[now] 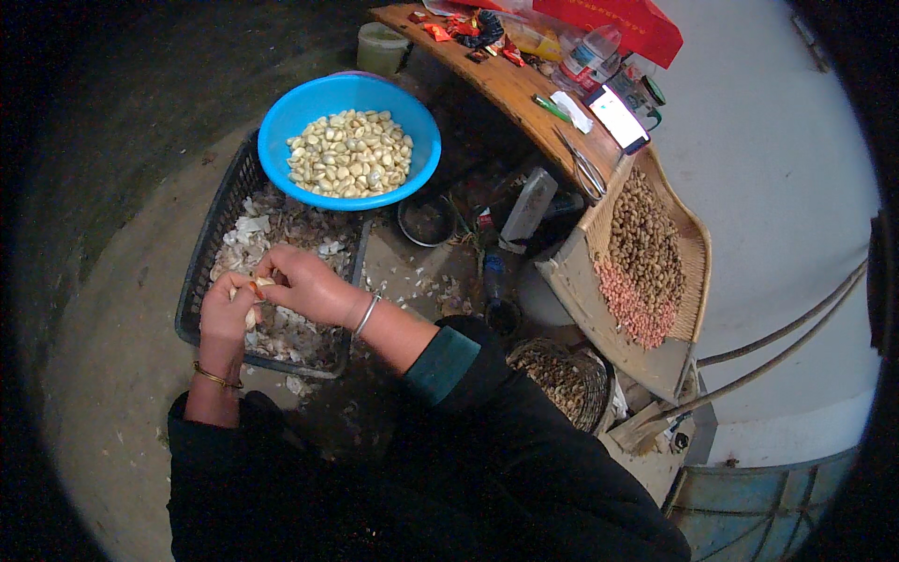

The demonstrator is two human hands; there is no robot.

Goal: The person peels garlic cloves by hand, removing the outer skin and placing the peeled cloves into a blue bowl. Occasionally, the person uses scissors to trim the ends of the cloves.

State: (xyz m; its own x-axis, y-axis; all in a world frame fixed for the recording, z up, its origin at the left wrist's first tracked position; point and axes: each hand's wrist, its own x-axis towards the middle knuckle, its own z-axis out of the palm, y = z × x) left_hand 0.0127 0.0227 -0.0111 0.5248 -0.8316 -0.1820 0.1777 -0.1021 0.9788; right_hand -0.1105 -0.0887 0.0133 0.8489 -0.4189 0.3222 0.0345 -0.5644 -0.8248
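My left hand (226, 309) and my right hand (305, 281) meet over a black plastic crate (184, 309). Garlic pieces (251, 319) show pale in the left hand's curled fingers. The right thumb and forefinger pinch a garlic clove (265, 281) against the left fingertips; the fingers partly hide it. A small orange-red patch shows at the left thumb tip. Beneath both hands, papery garlic skins (298, 341) fill the crate. Resting over the crate's far end is a blue plastic basin (277, 151), which holds many peeled garlic cloves (351, 154).
A wooden bench (477, 74) carries scissors (588, 172), a lit phone (618, 119), plastic bottles (590, 53) and wrappers. To the right, a woven winnowing basket (695, 260) holds unshelled and shelled peanuts, above a round wicker basket (597, 397). A bucket (381, 49) stands beyond the basin.
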